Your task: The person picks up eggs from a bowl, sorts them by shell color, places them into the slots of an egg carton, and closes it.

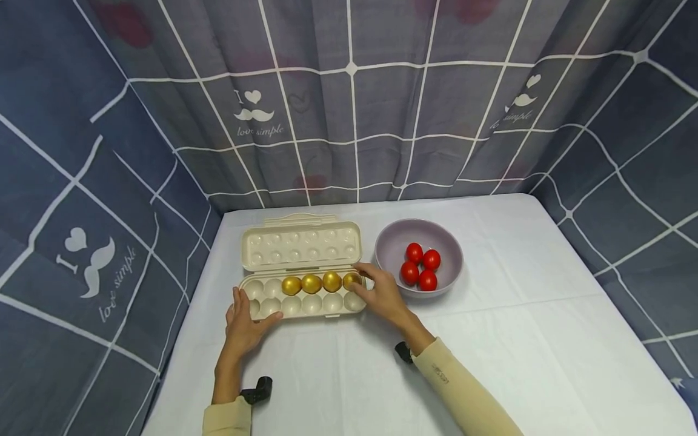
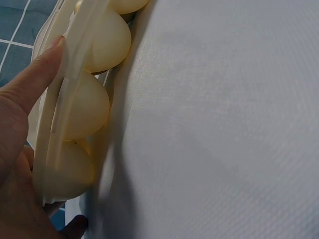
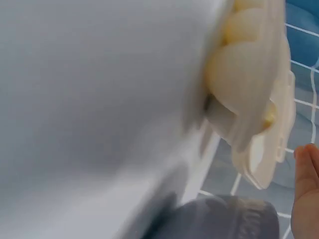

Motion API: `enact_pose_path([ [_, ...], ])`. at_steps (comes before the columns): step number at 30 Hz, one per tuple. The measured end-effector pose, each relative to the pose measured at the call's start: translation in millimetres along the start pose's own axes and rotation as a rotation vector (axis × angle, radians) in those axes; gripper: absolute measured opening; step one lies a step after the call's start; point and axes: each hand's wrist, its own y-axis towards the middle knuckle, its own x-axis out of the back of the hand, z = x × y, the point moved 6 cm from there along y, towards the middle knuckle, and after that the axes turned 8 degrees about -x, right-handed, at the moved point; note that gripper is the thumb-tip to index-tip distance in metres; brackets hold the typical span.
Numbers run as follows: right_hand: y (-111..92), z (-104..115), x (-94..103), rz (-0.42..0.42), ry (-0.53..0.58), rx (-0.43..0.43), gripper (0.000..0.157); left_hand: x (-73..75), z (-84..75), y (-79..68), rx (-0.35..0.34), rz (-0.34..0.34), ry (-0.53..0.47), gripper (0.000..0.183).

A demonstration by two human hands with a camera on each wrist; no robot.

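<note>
A cream egg carton [image 1: 303,309] lies with its lid [image 1: 301,245] folded back. Four golden eggs [image 1: 311,283] fill the right part of its far row; the other cups hold none. At the carton's left end, my left hand [image 1: 243,327] grips the edge, thumb along the near rim and fingers round the side. In the left wrist view the thumb presses the carton's rim [image 2: 75,55]. Over the rightmost golden egg [image 1: 351,280] is my right hand [image 1: 386,295], thumb and fingers spread about it. Straight fingers [image 3: 305,174] show beside the carton [image 3: 244,74] in the right wrist view.
Right of the carton, a mauve bowl [image 1: 388,242] holds several red eggs [image 1: 428,280]. Both stand on a white-covered table [image 1: 491,339]. Grey-blue checked curtains [image 1: 322,109] hang behind and at the sides. Black wrist cameras [image 1: 257,390] are worn on both wrists.
</note>
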Motion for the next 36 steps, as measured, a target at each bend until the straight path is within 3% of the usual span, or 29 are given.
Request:
enact_pose_path([
  [4, 6.9, 4.7, 18.5, -0.008, 0.057, -0.017, 0.043, 0.6, -0.1, 0.0, -0.008, -0.004, -0.007, 0.125],
  [9, 16.7, -6.0, 48.6, -0.005, 0.085, -0.129, 0.045, 0.1, 2.4, -0.8, 0.0, 0.004, -0.006, 0.125],
  [14, 12.6, -21.2, 81.9, -0.042, 0.077, -0.238, 0.045, 1.1, 2.0, 0.0, -0.003, 0.012, -0.001, 0.125],
  [18, 3.3, -38.3, 99.7, -0.069, 0.155, -0.303, 0.044, 2.1, 1.5, 0.6, 0.0, 0.008, -0.007, 0.125],
  [22, -4.8, -44.5, 109.8, -0.058, 0.173, -0.353, 0.045, 1.2, 1.6, -0.7, 0.001, 0.01, -0.013, 0.125],
  [29, -8.5, -48.2, 113.2, -0.017, 0.06, -0.404, 0.044, 1.4, 2.4, -2.9, 0.002, 0.015, -0.01, 0.125],
  [36, 3.4, -52.1, 107.6, 0.017, -0.072, -0.473, 0.044, 1.5, -0.1, -1.2, -0.001, 0.013, -0.018, 0.125],
])
